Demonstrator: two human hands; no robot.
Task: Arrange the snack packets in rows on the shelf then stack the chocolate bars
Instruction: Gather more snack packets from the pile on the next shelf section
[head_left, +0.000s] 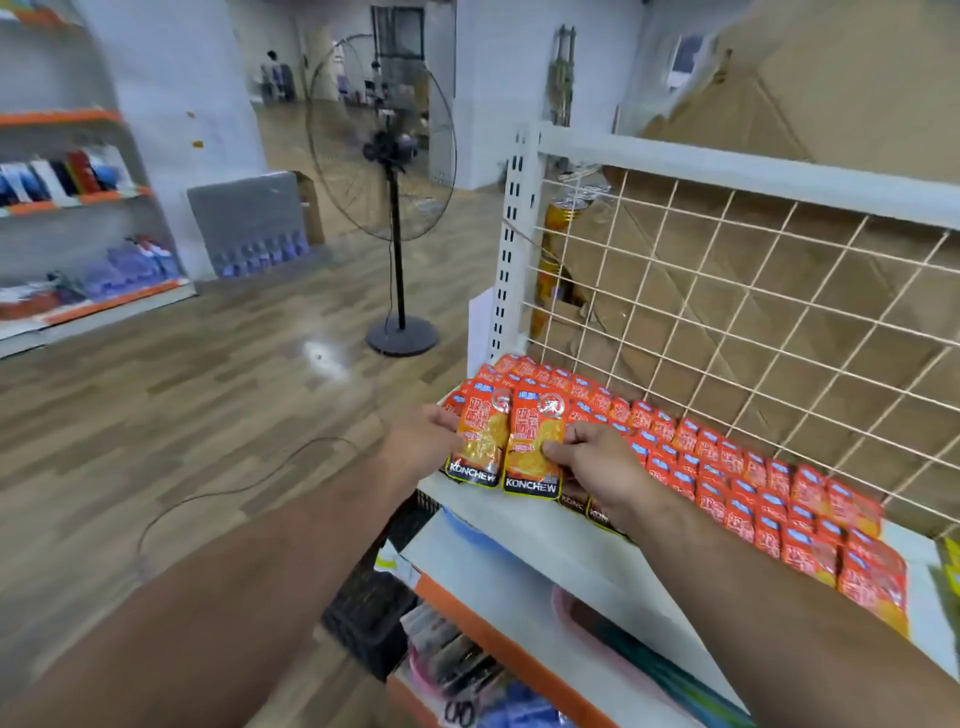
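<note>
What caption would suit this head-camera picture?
The left hand and right hand hold orange snack packets beside finished rows on the white shelf.

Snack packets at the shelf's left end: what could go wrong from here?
The left packet, held by the left hand, sits at the shelf corner and may slip off. The right hand, pinching the right packet, lies over front-edge packets and could drag them off.
</note>
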